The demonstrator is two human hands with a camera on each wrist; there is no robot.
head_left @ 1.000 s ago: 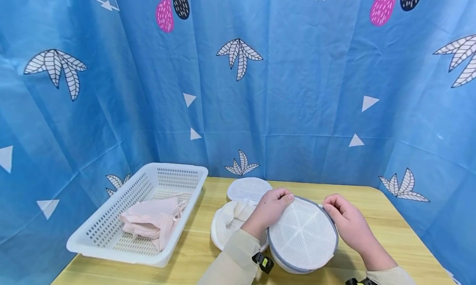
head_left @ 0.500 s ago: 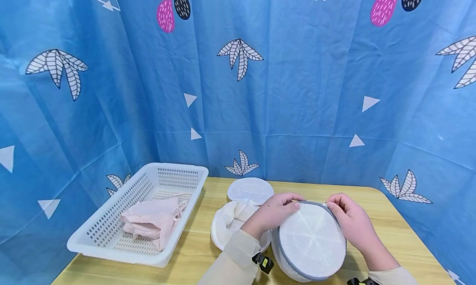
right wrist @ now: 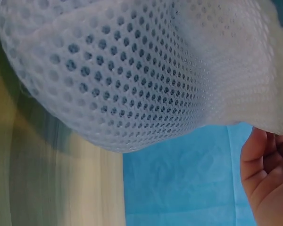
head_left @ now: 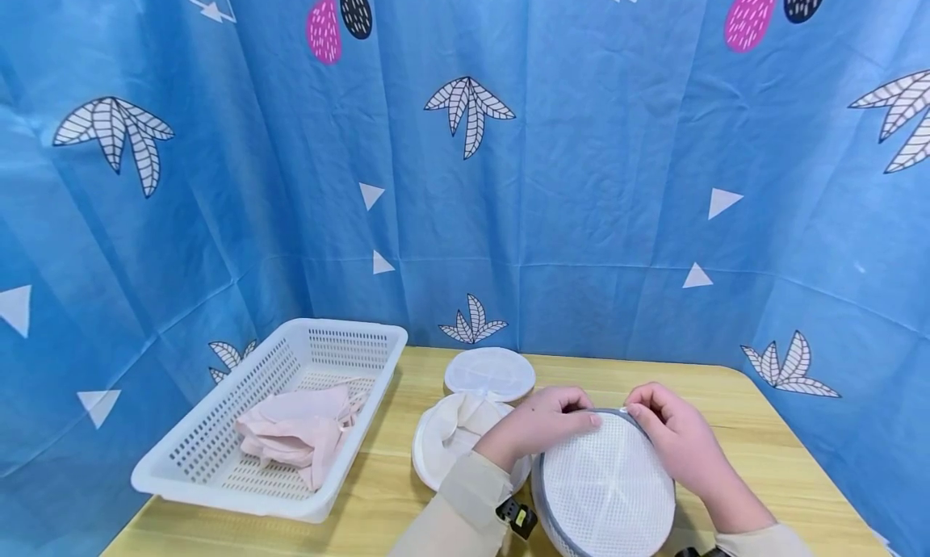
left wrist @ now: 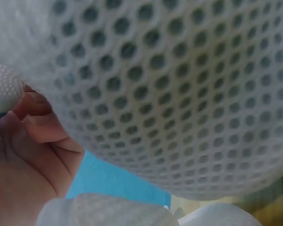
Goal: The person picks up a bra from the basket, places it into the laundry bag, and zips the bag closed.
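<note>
A round white mesh bag (head_left: 609, 484) with a grey rim stands at the right front in the head view. My left hand (head_left: 546, 421) grips its upper left edge, thumb over the top. At the far rim my right hand (head_left: 672, 436) pinches a small white piece on the grey band. The mesh wall (left wrist: 170, 94) fills most of the left wrist view, with the left hand (left wrist: 33, 155) at its edge. In the right wrist view the mesh (right wrist: 132, 70) bulges over the wood, and the right hand (right wrist: 269, 174) holds the edge.
A white plastic basket (head_left: 161, 486) with folded pink cloth (head_left: 298, 429) stands at the left. Beside my left forearm lies a round white mesh item with cream cloth (head_left: 445, 436), and behind it a round white piece (head_left: 490, 373). Blue curtains (head_left: 465, 218) hang behind the table.
The mesh bag has tilted and shifted slightly right and toward the front since a second ago. My left hand has moved right along the rim; my right hand has moved slightly left since half a second ago.
</note>
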